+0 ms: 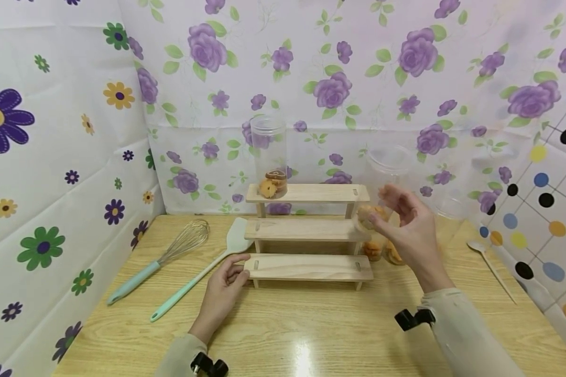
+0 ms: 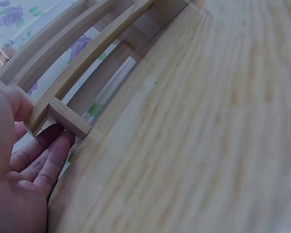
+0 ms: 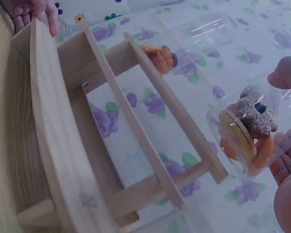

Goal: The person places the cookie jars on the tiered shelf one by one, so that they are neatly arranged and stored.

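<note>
Left fingers [image 1: 237,258] bent; right fingers [image 1: 406,199] curved, higher.

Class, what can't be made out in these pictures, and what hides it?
Right wrist view: the far end of the held jar, cut off by the right edge.
Right wrist view: part of the left hand, cut off by the top edge.
Head view: parts of the table jars, behind the right hand.
Left wrist view: part of the top-shelf jar on the wooden rack, cut off by the left edge.

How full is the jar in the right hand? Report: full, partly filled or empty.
Partly filled: cookies lie at the bottom of the jar that the right hand grips, with clear space above them.
</note>
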Available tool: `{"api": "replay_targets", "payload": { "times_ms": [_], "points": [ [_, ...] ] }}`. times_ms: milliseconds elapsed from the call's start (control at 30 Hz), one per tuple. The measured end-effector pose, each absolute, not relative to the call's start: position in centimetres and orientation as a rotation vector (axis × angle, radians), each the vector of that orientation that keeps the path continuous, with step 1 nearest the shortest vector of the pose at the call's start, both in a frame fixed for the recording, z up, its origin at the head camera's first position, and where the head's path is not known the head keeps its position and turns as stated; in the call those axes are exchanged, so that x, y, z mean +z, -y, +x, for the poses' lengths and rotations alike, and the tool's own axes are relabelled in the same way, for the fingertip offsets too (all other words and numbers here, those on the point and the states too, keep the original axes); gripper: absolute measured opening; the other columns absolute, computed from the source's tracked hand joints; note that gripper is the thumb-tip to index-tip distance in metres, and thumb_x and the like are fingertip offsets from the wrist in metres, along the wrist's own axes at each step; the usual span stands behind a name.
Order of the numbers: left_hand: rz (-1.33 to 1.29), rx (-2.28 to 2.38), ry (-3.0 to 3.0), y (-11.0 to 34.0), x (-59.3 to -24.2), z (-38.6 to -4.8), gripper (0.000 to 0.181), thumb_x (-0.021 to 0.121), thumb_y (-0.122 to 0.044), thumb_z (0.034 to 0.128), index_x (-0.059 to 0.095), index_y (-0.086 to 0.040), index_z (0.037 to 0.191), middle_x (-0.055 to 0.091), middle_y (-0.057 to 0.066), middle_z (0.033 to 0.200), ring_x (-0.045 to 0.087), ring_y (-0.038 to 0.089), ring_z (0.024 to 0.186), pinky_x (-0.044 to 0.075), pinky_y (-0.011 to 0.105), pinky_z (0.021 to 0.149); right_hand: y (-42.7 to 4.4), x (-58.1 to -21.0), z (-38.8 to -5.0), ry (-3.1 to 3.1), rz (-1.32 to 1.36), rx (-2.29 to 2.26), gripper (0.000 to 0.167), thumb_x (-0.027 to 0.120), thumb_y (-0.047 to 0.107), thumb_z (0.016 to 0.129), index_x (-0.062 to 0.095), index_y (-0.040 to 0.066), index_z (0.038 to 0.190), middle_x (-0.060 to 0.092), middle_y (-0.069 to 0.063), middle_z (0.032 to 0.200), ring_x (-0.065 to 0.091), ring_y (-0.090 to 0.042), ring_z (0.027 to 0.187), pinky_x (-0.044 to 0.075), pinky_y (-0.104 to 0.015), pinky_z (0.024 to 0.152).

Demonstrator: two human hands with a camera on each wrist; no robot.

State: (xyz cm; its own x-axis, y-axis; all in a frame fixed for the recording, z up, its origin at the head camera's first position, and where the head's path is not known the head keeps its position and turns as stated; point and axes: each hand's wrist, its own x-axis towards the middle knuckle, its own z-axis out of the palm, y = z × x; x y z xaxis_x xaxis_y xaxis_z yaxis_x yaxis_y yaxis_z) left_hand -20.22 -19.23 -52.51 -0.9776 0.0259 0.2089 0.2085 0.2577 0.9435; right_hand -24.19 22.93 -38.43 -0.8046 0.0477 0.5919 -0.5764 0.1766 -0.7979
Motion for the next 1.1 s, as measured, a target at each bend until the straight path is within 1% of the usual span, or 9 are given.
{"api": "replay_targets", "payload": {
  "times_ms": [100,200,367,433,567,733,900,1000,1100],
  "points": [
    [-0.221,-1.822,2.365,19.2,-52.5,-20.2,0.035,0.069,-0.017,0.1128,0.070,-0.022,0.147,0.080,0.007,0.123,0.074,0.023,0.116,0.059,0.027,0.095,-21.9,-37.8,-25.2,1.989,0.500,1.654,0.065,0.089,0.000,0.093,0.065,0.007,0.152,0.071,-0.005,0.141,0.066,-0.017,0.127,0.052,-0.022,0.108],
    [-0.219,-1.821,2.370,19.2,-52.4,-20.3,0.035,0.069,-0.017,0.1129,0.069,-0.023,0.148,0.080,0.007,0.124,0.074,0.024,0.117,0.059,0.027,0.095,-21.0,-37.2,-26.1,1.995,0.505,1.647,0.064,0.090,0.005,0.094,0.065,0.009,0.153,0.071,-0.006,0.142,0.066,-0.018,0.128,0.052,-0.024,0.110],
    [-0.216,-1.806,2.375,19.1,-52.3,-20.2,0.035,0.069,-0.018,0.1129,0.070,-0.023,0.148,0.080,0.007,0.125,0.073,0.024,0.119,0.059,0.027,0.095,-19.5,-36.6,-28.0,1.977,0.547,1.671,0.064,0.091,0.007,0.094,0.064,0.004,0.152,0.070,-0.008,0.144,0.066,-0.025,0.135,0.049,-0.029,0.118],
    [-0.213,-1.807,2.377,19.1,-52.3,-20.2,0.035,0.069,-0.018,0.1129,0.069,-0.024,0.148,0.080,0.006,0.125,0.073,0.024,0.119,0.059,0.027,0.095,-18.9,-36.3,-28.6,1.970,0.562,1.694,0.065,0.091,0.009,0.094,0.064,0.005,0.153,0.070,-0.009,0.146,0.065,-0.026,0.136,0.048,-0.031,0.119],
    [-0.208,-1.808,2.380,19.2,-52.4,-20.2,0.035,0.069,-0.018,0.1130,0.069,-0.024,0.148,0.080,0.006,0.124,0.074,0.023,0.118,0.059,0.027,0.095,-17.7,-35.8,-29.8,1.973,0.564,1.735,0.066,0.092,0.014,0.094,0.063,0.009,0.154,0.069,-0.009,0.147,0.065,-0.023,0.135,0.048,-0.035,0.121],
    [-0.204,-1.805,2.382,19.4,-52.4,-20.2,0.036,0.069,-0.018,0.1131,0.069,-0.024,0.148,0.080,0.006,0.124,0.073,0.023,0.117,0.059,0.027,0.095,-16.4,-35.3,-31.2,2.024,0.517,1.766,0.071,0.093,0.021,0.094,0.061,0.008,0.156,0.068,-0.013,0.150,0.065,-0.022,0.136,0.046,-0.040,0.123],
    [-0.213,-1.808,2.376,19.4,-52.4,-20.2,0.035,0.069,-0.018,0.1132,0.069,-0.025,0.148,0.080,0.006,0.123,0.074,0.023,0.116,0.059,0.027,0.094,-15.3,-35.1,-32.4,2.064,0.488,1.822,0.073,0.093,0.022,0.095,0.059,0.008,0.158,0.064,-0.017,0.155,0.061,-0.028,0.143,0.044,-0.043,0.125],
    [-0.212,-1.812,2.372,19.4,-52.5,-20.3,0.035,0.069,-0.019,0.1129,0.070,-0.025,0.147,0.081,0.006,0.121,0.075,0.022,0.113,0.059,0.027,0.093,-14.7,-35.0,-32.9,2.072,0.492,1.830,0.073,0.092,0.021,0.095,0.059,0.007,0.158,0.064,-0.015,0.154,0.059,-0.032,0.146,0.043,-0.044,0.127],
    [-0.213,-1.820,2.367,19.3,-52.5,-20.3,0.034,0.069,-0.019,0.1129,0.070,-0.025,0.146,0.081,0.007,0.120,0.075,0.022,0.111,0.059,0.026,0.093,-14.2,-35.1,-33.3,2.077,0.494,1.838,0.072,0.092,0.021,0.096,0.059,0.008,0.158,0.064,-0.013,0.152,0.058,-0.031,0.147,0.043,-0.045,0.127]
  ]
}}
